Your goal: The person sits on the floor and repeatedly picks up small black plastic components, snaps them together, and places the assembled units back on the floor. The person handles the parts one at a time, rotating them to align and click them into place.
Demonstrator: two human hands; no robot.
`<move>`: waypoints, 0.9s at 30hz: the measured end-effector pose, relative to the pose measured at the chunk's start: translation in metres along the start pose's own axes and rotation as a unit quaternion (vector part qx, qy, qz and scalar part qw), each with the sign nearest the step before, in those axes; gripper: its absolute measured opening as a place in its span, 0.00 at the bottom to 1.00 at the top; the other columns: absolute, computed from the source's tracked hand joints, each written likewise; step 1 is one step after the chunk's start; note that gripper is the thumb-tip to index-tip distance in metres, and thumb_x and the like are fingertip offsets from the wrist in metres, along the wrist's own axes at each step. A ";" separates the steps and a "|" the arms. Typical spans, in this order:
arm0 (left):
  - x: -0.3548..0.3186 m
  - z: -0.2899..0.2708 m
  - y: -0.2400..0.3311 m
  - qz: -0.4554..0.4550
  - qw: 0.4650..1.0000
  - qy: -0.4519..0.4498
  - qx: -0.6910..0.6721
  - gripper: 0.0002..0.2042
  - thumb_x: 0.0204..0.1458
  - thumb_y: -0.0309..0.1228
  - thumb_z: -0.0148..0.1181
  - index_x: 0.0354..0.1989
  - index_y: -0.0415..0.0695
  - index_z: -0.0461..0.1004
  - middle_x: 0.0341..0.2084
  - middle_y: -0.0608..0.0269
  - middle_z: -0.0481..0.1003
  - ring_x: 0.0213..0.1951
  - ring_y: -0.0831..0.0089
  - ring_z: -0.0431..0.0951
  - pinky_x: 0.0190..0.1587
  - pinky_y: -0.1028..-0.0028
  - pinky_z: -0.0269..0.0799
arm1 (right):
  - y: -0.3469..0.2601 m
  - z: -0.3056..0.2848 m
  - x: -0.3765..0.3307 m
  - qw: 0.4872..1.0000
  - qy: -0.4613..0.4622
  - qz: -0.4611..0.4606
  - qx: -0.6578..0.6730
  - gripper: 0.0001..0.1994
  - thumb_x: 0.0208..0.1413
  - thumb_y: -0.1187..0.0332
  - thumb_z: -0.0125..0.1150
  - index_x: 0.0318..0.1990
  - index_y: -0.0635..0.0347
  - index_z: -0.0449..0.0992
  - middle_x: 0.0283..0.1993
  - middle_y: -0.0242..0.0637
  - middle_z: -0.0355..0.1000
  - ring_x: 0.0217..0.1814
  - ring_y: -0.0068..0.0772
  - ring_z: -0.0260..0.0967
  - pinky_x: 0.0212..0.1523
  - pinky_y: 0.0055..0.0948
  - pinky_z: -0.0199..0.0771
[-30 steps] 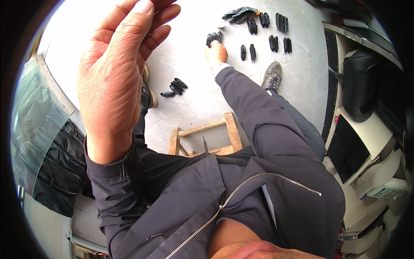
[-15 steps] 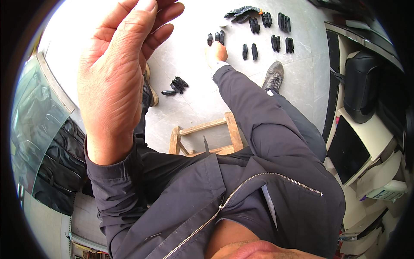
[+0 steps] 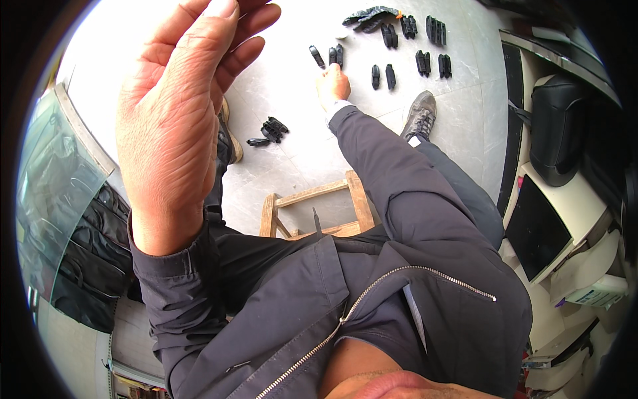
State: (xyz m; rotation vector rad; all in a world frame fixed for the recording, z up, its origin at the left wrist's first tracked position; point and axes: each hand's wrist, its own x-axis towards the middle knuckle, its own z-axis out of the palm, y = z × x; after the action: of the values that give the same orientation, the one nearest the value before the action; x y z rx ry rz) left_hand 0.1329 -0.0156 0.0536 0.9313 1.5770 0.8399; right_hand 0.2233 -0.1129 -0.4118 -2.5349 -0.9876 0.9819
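Plainly nearest, left hand (image 3: 171,126) fills upper left of frame, fingers loose, nothing visible in it. Farther, upper centre, right hand (image 3: 334,88) at small black pieces (image 3: 339,54) on floor (image 3: 289,86); grip cannot be told. Pieces probably light, stiff, slick; best pinched along long sides.

The floor (image 3: 465,113) is brightly lit, its far left corner bleached by glare; toward the view's blackened rim, straight lines are bent.
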 end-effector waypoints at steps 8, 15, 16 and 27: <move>-0.001 0.006 -0.001 0.000 1.000 0.016 -0.013 0.19 0.70 0.39 0.63 0.62 0.39 0.78 0.57 0.54 0.82 0.57 0.69 0.82 0.63 0.70 0.75 | -0.004 -0.011 0.021 0.996 0.074 0.018 0.040 0.15 0.59 0.64 0.71 0.50 0.56 0.75 0.48 0.48 0.83 0.53 0.55 0.82 0.54 0.52 0.81; -0.001 0.002 -0.008 0.005 1.000 0.008 -0.001 0.20 0.70 0.40 0.63 0.62 0.39 0.78 0.57 0.54 0.82 0.58 0.68 0.82 0.63 0.70 0.75 | 0.000 -0.010 0.023 0.999 0.044 0.012 0.026 0.17 0.58 0.63 0.72 0.51 0.56 0.76 0.49 0.48 0.83 0.53 0.55 0.83 0.54 0.51 0.81; 0.000 0.001 -0.010 0.005 1.000 0.008 0.000 0.20 0.70 0.40 0.62 0.63 0.39 0.78 0.57 0.53 0.82 0.58 0.68 0.81 0.63 0.69 0.75 | 0.001 -0.010 0.023 0.999 0.043 0.011 0.024 0.17 0.58 0.63 0.72 0.51 0.56 0.76 0.49 0.48 0.83 0.53 0.55 0.83 0.54 0.51 0.81; 0.044 -0.059 -0.051 0.089 0.977 -0.192 -0.010 0.22 0.74 0.40 0.56 0.71 0.44 0.74 0.67 0.49 0.76 0.69 0.58 0.77 0.72 0.61 0.73 | 0.004 -0.005 0.030 0.999 0.026 -0.024 -0.005 0.18 0.59 0.60 0.74 0.49 0.58 0.75 0.46 0.51 0.83 0.50 0.57 0.83 0.52 0.54 0.82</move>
State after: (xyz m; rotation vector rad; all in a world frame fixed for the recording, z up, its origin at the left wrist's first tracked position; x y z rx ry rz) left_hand 0.0622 -0.0016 0.0002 1.1558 1.1634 0.7432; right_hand 0.2451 -0.0955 -0.4253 -2.5197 -1.0365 0.8945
